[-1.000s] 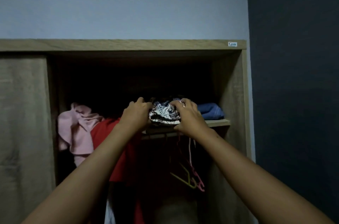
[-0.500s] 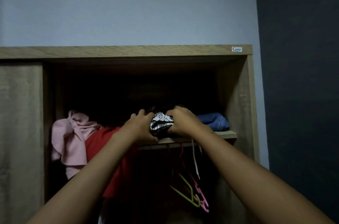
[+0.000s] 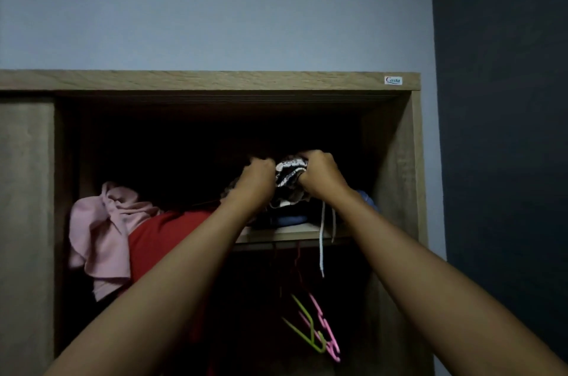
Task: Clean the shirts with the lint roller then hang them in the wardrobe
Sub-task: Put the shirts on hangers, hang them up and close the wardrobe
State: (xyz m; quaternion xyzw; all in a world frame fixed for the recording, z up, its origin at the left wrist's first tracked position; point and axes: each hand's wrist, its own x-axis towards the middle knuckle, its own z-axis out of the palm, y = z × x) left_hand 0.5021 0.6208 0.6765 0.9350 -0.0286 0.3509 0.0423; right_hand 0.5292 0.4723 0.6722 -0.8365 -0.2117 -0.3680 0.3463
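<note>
A black-and-white patterned garment (image 3: 287,171) is bunched between my two hands above the wardrobe's inner shelf (image 3: 295,229). My left hand (image 3: 258,174) grips its left side and my right hand (image 3: 319,172) grips its right side, both raised into the dark upper compartment. A white drawstring (image 3: 321,248) dangles from the pile below my right hand, past the shelf edge. Folded dark and blue clothes (image 3: 290,218) lie on the shelf under the garment. No lint roller is in view.
The wooden wardrobe (image 3: 215,80) stands open, its sliding door (image 3: 26,222) at the left. A pink garment (image 3: 104,231) and a red shirt (image 3: 159,240) hang at the left. Green and pink hangers (image 3: 319,335) hang below the shelf. A dark wall is at the right.
Both hands have lifted the patterned garment up off the shelf pile and squeezed it tighter. The drawstring now hangs free below. The view has tilted slightly downward.
</note>
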